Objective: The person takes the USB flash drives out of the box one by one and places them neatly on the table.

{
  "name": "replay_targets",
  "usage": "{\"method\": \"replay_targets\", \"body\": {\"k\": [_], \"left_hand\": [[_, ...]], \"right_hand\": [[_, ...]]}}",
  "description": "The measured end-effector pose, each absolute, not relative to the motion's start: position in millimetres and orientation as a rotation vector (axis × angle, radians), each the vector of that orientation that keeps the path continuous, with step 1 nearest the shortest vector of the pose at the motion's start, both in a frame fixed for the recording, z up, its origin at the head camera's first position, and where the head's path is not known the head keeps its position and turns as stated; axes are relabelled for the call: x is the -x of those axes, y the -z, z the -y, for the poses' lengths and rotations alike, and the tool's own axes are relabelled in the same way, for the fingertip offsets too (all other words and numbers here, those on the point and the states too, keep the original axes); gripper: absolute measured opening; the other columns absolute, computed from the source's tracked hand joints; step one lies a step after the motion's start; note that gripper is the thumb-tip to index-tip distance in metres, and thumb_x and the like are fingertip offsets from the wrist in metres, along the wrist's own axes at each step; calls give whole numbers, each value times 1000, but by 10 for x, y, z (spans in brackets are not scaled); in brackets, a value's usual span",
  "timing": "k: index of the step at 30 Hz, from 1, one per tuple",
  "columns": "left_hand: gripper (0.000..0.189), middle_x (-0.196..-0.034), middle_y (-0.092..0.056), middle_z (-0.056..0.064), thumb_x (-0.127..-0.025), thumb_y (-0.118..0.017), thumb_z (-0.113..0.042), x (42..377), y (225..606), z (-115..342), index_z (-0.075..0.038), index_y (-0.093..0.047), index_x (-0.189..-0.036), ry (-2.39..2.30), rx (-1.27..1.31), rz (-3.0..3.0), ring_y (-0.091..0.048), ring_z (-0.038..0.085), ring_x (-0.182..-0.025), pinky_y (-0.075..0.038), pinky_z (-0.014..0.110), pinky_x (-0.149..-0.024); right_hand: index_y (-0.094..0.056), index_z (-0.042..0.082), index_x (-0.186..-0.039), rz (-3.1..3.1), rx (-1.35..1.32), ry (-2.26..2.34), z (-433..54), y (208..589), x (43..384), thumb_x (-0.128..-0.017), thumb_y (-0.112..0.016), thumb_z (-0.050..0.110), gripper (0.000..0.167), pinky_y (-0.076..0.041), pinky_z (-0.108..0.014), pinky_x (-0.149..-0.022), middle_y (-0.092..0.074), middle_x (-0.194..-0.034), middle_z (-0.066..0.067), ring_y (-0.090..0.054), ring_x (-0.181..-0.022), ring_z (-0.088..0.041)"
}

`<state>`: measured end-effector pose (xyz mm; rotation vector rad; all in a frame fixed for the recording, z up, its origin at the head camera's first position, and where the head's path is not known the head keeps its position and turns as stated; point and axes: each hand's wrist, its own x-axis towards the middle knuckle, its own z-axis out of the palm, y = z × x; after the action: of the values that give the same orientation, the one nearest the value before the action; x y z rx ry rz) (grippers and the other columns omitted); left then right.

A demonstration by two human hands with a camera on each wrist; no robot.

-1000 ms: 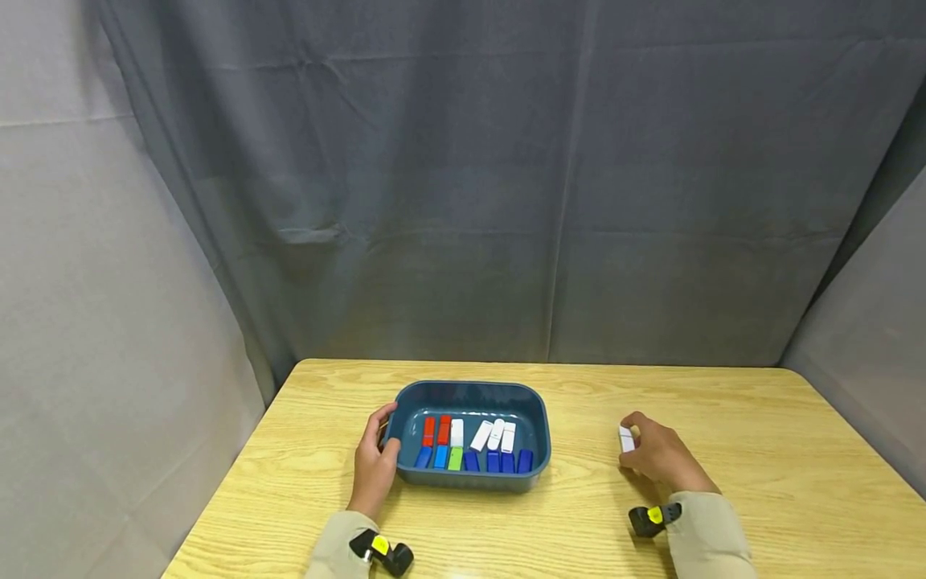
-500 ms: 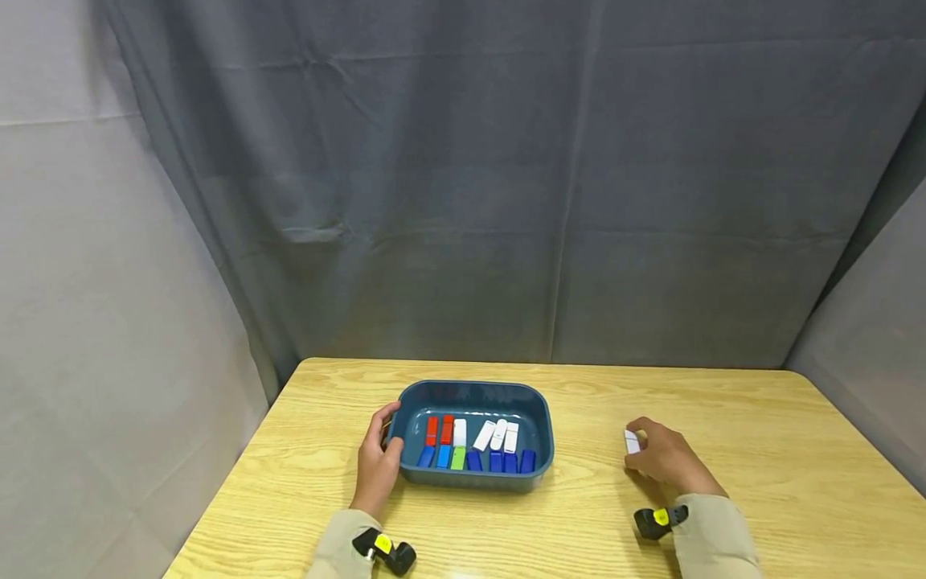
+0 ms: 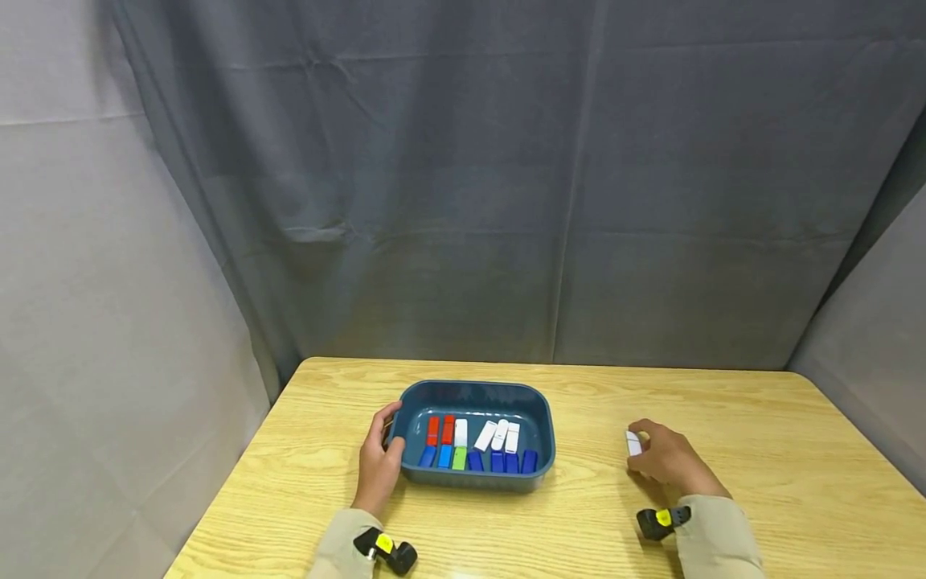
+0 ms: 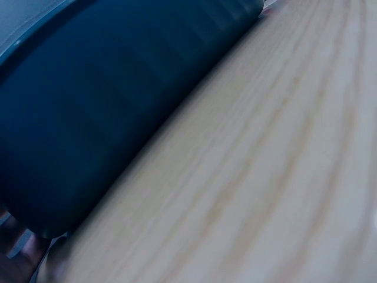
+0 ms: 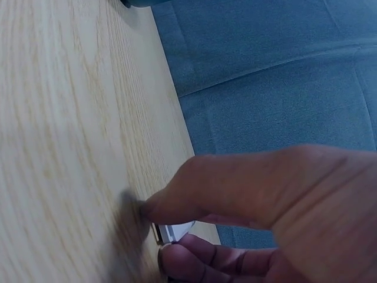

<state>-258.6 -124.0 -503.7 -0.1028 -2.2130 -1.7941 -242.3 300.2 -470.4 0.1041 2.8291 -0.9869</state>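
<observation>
At the table's middle sits a dark teal plastic tub (image 3: pixel 477 480), held at its left end by my left hand (image 3: pixel 379 465). My thumb lies at the near rim and the other fingers reach along the outer side. Inside the tub, small coloured sticks that look like USB sticks lie in two rows, with red sticks (image 3: pixel 448 429) and white sticks (image 3: pixel 499 435) behind blue sticks (image 3: pixel 511 463) and one green stick (image 3: pixel 459 458). To the right, my right hand (image 3: pixel 669 458) pinches a white USB stick (image 3: pixel 633 443) between thumb and fingers, low over the wood; the fingers partly cover it.
A light wooden table (image 3: pixel 579 531) carries everything. Its far edge meets a grey cloth curtain (image 3: pixel 463 201), and pale cloth panels (image 3: pixel 108 322) stand at both sides. Each wrist wears a small black camera (image 3: pixel 394 553).
The head view has shifted slightly, moving the whole scene a little to the right. Both hands keep their holds on the tub and the white USB stick.
</observation>
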Motion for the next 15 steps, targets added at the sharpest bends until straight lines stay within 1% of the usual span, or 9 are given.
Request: {"method": "replay_targets", "body": {"k": [4, 11, 15], "left_hand": [[52, -137, -53, 4, -87, -50, 2, 2688, 5212, 1285, -19, -52, -135, 1781, 86, 2192, -51, 26, -123, -38, 48, -102], [52, -137, -52, 4, -88, -49, 2, 2708, 5225, 1273, -18, -51, -136, 1791, 90, 2200, -50, 26, -123, -37, 48, -103], [53, -138, -51, 8, -89, -48, 5, 2711, 5208, 1266, -14, -50, -138, 1813, 91, 2205, -49, 29, -124, -36, 48, -103]], "right_hand": [[-42, -8, -135, -2820, -80, 1003, -3002, 4711, 2424, -77, -66, 5, 64, -46, -33, -58, -58, -97, -21, -55, -70, -21], [-42, -8, -135, -2821, -96, 983, -3022, 4685, 2421, -77, -66, 5, 64, -46, -33, -59, -58, -101, -25, -54, -75, -24], [-39, -9, -137, -2827, -67, 935, -3035, 4626, 2414, -78, -68, 10, 68, -47, -37, -64, -59, -103, -24, -56, -80, -25]]}}
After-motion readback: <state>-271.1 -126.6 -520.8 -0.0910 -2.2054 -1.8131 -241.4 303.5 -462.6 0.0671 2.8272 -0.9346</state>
